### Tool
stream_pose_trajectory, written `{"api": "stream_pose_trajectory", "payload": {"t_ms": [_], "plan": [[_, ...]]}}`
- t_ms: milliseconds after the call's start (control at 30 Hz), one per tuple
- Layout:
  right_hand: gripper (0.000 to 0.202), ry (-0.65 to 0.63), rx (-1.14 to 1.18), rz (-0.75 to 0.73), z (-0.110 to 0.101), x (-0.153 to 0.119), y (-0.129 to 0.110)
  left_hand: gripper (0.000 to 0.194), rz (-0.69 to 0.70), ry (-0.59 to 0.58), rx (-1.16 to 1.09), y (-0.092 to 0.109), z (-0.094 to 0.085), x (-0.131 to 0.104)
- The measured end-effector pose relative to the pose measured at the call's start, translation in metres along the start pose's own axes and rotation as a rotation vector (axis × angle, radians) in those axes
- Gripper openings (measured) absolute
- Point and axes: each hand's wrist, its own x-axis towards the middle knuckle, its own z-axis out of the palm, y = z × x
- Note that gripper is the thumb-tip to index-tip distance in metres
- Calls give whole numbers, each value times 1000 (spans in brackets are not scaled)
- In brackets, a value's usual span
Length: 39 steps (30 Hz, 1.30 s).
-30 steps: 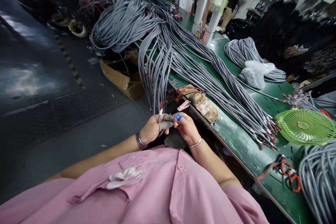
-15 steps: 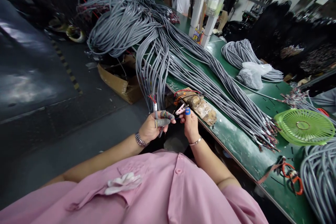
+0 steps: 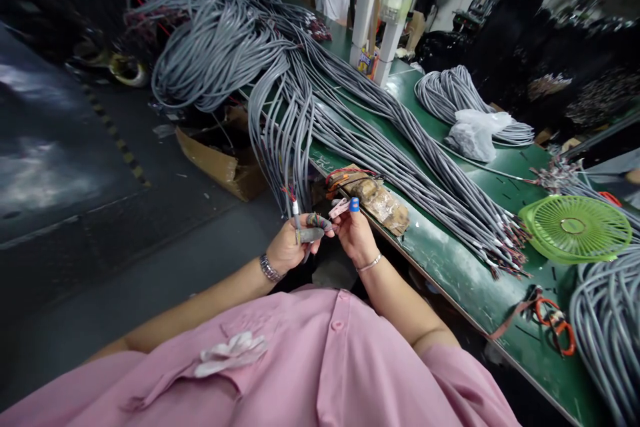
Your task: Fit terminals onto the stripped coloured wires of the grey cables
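Note:
My left hand point(image 3: 283, 248) is closed around a grey cable point(image 3: 296, 219), whose white-banded end with thin red wires sticks up above the fingers. Grey coverings wrap the thumb and a finger of that hand. Close beside it, my right hand point(image 3: 359, 241) pinches a small pale pink clip-like tool point(image 3: 339, 208); a blue cover sits on its thumb. The fingertips of both hands meet or nearly meet at the left hand's covered finger. Whatever lies between them is too small to make out.
Long bundles of grey cable point(image 3: 380, 147) lie across the green table point(image 3: 450, 307). A taped wooden block point(image 3: 387, 207) sits at its near edge. Farther right are a green fan point(image 3: 575, 228) and orange-handled scissors point(image 3: 555, 327). A cardboard box point(image 3: 215, 160) stands on the floor.
My right hand has moved slightly left, closing the gap to my left hand. The left hand still grips the cable. The whole view has shifted a little.

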Motion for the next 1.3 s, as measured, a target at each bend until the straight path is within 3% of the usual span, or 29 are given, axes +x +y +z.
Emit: {"api": "stream_pose_trajectory", "payload": {"t_ms": [133, 300, 433, 600, 767, 867, 1033, 1200, 1300], "plan": [[54, 27, 45, 97, -6, -5, -1, 24, -14, 13, 18, 0, -5, -6], [50, 63, -29, 119, -21, -13, -3, 24, -68, 70, 86, -6, -12, -9], [46, 37, -170, 42, -34, -24, -6, 32, -133, 139, 198, -12, -10, -5], [36, -3, -423, -87, -43, -43, -17, 38, -92, 179, 254, -11, 3, -6], [23, -119, -657, -147, -28, -68, -26, 22, -83, 112, 422, -12, 16, -22], [30, -203, -655, -188, -11, -80, -28, 12, -51, 26, 539, -19, 16, -33], [12, -225, -751, -280, -1, -89, -29, 9, 24, -74, 660, -18, 19, -52], [13, -281, -787, -191, -6, -84, -23, 21, 120, -16, 554, -5, 28, -66], [15, -199, -711, -148, -5, -82, -13, 16, 96, 44, 608, -10, 23, -70]]}}
